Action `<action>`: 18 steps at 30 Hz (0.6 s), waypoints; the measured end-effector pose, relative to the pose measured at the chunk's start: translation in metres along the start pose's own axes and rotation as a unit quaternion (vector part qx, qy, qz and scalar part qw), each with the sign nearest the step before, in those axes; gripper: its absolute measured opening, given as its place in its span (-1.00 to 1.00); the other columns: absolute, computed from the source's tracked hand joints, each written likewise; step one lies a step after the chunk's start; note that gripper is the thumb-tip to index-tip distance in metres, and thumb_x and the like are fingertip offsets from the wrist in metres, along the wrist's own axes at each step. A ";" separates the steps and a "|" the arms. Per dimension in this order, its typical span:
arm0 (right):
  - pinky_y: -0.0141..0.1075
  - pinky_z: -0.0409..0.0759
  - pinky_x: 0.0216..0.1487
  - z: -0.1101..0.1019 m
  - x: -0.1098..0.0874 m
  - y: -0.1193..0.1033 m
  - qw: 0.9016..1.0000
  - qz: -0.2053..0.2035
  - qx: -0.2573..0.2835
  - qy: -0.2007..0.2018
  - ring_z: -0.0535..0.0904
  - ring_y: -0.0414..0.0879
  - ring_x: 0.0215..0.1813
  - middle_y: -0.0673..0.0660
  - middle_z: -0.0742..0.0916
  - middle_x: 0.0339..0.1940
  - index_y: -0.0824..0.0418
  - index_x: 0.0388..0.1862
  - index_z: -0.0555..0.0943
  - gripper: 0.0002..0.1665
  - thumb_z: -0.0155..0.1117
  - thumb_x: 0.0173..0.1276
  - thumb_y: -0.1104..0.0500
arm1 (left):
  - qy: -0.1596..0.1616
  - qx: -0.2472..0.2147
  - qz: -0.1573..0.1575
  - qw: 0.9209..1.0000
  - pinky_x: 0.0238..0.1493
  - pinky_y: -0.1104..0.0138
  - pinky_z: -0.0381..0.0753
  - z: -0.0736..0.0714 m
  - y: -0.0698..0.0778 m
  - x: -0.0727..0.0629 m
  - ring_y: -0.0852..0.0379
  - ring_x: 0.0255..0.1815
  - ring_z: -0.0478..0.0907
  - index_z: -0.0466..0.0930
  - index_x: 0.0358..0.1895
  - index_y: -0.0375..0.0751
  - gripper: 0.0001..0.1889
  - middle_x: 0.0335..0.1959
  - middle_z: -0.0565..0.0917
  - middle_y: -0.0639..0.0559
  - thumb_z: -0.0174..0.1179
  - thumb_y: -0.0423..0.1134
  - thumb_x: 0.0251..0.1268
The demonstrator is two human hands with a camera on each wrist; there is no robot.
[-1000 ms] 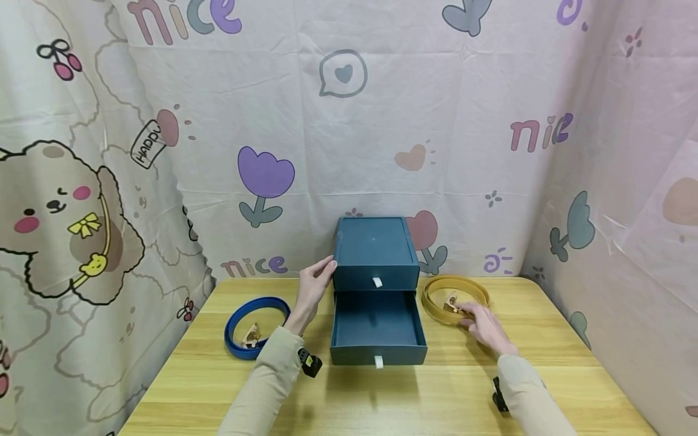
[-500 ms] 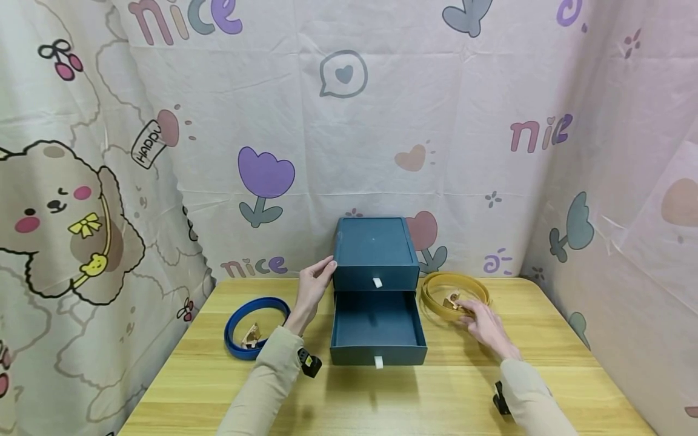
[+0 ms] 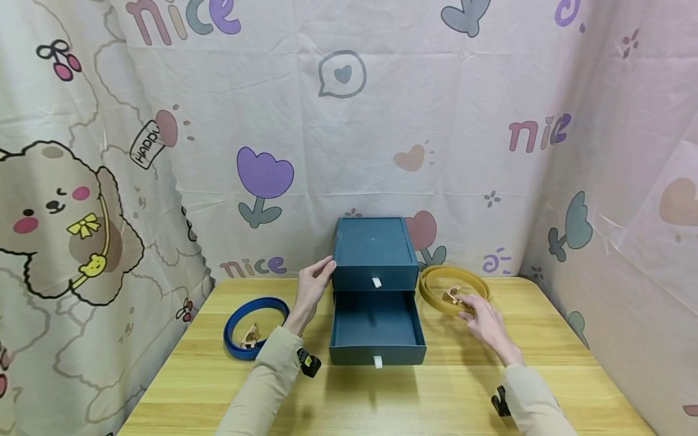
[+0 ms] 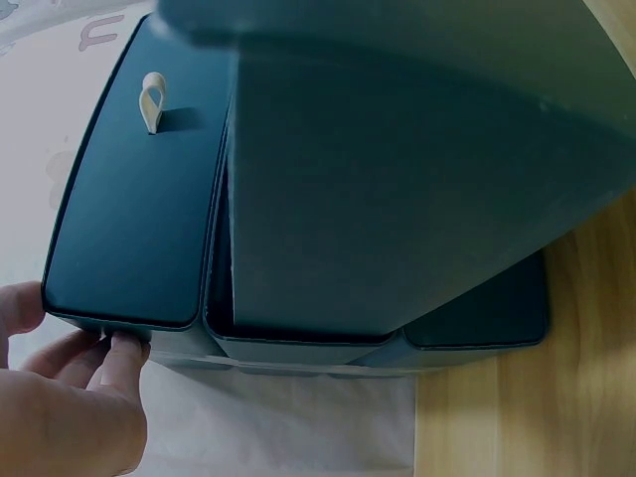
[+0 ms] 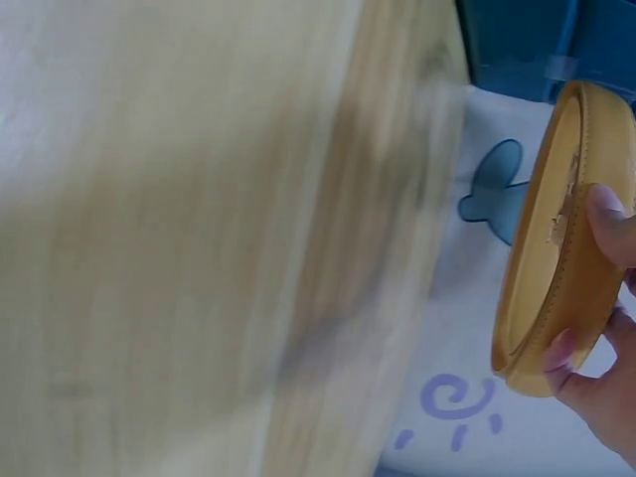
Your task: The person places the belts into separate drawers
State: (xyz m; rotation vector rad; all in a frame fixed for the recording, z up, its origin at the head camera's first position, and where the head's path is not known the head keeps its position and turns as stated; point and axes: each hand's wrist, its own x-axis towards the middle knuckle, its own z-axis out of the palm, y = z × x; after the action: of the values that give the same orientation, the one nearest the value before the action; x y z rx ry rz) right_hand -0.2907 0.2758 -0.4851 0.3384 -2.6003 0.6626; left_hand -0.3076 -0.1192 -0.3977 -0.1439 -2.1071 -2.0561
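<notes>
A dark blue drawer box [image 3: 375,242] stands at the back of the table, its middle drawer [image 3: 377,355] pulled out with a bare floor inside. My left hand [image 3: 312,290] holds the box's upper left corner; in the left wrist view its thumb and fingers [image 4: 119,368] bend around that corner. On the right, my right hand [image 3: 484,321] grips a coiled yellow belt [image 3: 436,303] with a gold buckle [image 3: 451,295]. The right wrist view shows thumb and fingers pinching the belt's rim, with the coil tilted and raised off the wood.
A coiled blue belt [image 3: 231,327] with a gold buckle [image 3: 251,336] lies on the wooden table [image 3: 382,406] left of my left forearm. A printed curtain [image 3: 349,133] hangs behind the table and along both sides. White pull tabs [image 3: 378,362] stick out from the drawer fronts.
My right hand has lifted the yellow belt up from the table and slightly towards the drawer box. The left hand, the drawer box and the blue belt stay in place.
</notes>
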 end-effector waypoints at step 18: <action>0.10 0.67 -0.20 -0.041 0.003 -0.028 0.999 -0.019 0.027 0.015 0.71 0.27 -0.06 0.34 0.75 0.04 0.30 0.14 0.66 -0.51 0.42 0.19 0.38 | -0.002 0.001 0.004 1.000 0.44 0.08 0.43 0.000 -0.002 0.000 -0.18 0.44 0.44 0.48 0.37 -0.31 -0.54 0.40 0.50 -0.29 0.12 -0.19 0.53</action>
State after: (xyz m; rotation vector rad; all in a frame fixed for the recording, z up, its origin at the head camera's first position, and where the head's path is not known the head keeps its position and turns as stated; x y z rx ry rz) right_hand -0.2695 0.2723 -0.4401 0.3917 -2.5440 0.7201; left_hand -0.3080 -0.1194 -0.3997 -0.1558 -2.1084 -2.0502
